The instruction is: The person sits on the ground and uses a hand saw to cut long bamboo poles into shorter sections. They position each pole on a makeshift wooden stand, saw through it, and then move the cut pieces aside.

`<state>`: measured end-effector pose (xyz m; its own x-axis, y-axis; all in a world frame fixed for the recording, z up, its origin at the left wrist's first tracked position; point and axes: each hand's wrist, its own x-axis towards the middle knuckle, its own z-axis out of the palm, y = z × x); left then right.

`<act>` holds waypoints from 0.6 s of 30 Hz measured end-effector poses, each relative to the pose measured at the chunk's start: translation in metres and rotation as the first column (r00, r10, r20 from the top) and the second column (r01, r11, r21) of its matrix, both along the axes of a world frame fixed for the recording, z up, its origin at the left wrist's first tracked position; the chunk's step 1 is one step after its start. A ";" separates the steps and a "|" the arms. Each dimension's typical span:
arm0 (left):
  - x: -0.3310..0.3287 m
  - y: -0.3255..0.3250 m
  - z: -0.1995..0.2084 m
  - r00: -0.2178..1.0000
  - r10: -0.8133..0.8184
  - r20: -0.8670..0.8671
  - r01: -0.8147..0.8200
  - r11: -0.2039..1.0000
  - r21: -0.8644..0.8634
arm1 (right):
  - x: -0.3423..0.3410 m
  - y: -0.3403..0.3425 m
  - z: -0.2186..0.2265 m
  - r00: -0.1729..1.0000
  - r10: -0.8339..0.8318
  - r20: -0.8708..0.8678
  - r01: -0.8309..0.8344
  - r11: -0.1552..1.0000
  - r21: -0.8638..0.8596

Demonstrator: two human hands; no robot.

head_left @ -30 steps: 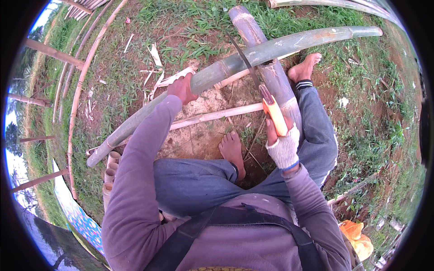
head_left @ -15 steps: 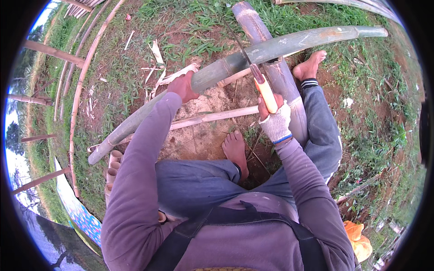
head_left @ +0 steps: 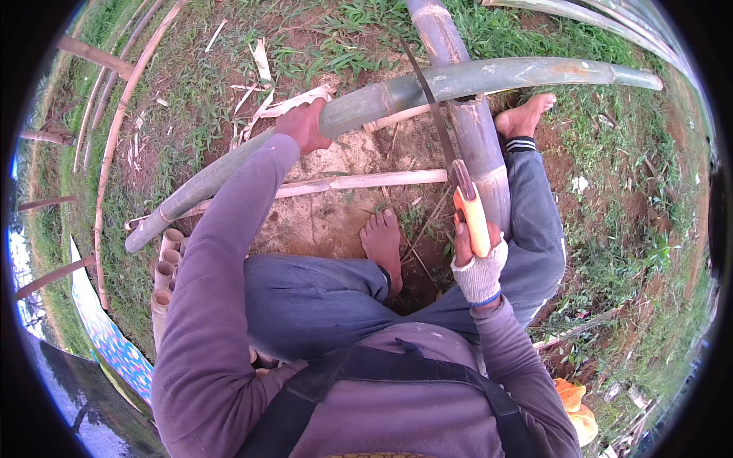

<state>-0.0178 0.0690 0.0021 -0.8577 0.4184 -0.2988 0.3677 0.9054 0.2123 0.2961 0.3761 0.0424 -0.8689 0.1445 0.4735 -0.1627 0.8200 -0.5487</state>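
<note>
A long green bamboo pole (head_left: 527, 74) lies slantwise in front of me, resting across a thicker grey bamboo log (head_left: 479, 145). My left hand (head_left: 304, 126), bare, is wrapped round the pole left of the log. In my right hand (head_left: 480, 256), which wears a white fingerless glove, is the orange handle of a handsaw (head_left: 442, 137). The saw's dark blade runs up and away from me, against the pole just left of where it crosses the log. Whether the teeth have entered the bamboo I cannot tell.
A split bamboo strip (head_left: 359, 182) lies on the bare soil between my feet and the pole. Pale shavings (head_left: 262, 65) are scattered beyond my left hand. Several cut bamboo tubes (head_left: 164, 271) stand at my left. An orange bag (head_left: 578, 412) lies at lower right.
My right hand has drawn the saw back toward me, so more blade shows on my side of the pole. My left hand keeps its hold on the pole.
</note>
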 end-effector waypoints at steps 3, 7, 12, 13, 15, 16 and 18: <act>-0.006 0.007 0.003 1.000 -0.005 0.020 0.006 1.000 -0.007 | -0.097 -0.003 0.008 0.997 -0.046 -0.058 0.048 0.998 0.035; 0.005 -0.005 0.001 0.996 -0.007 -0.087 0.004 0.999 -0.035 | -0.101 -0.015 0.008 0.993 -0.105 0.058 0.118 0.945 -0.304; -0.004 -0.006 -0.004 0.997 -0.041 -0.070 0.040 0.999 -0.014 | -0.103 -0.012 -0.002 0.998 -0.058 -0.038 0.051 0.986 -0.158; -0.008 -0.004 -0.005 0.999 -0.045 -0.020 0.045 0.999 -0.011 | -0.104 -0.007 -0.013 0.997 -0.026 -0.076 0.021 0.997 -0.070; -0.005 0.002 0.003 0.999 -0.040 0.030 0.040 0.999 0.014 | -0.093 0.007 -0.045 0.996 0.011 -0.088 0.001 0.991 0.137; -0.004 0.000 0.007 0.999 -0.026 0.042 0.025 0.999 0.022 | -0.093 0.003 -0.041 0.995 -0.016 -0.097 0.022 0.998 0.061; -0.001 -0.001 0.002 0.999 -0.033 0.033 0.033 0.999 0.022 | -0.082 -0.004 -0.029 0.985 -0.012 -0.172 0.027 0.996 0.086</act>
<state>-0.0186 0.0679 0.0037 -0.8331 0.4530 -0.3175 0.3896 0.8879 0.2445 0.2141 0.3722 0.0136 -0.7713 0.1118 0.6265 -0.2313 0.8679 -0.4397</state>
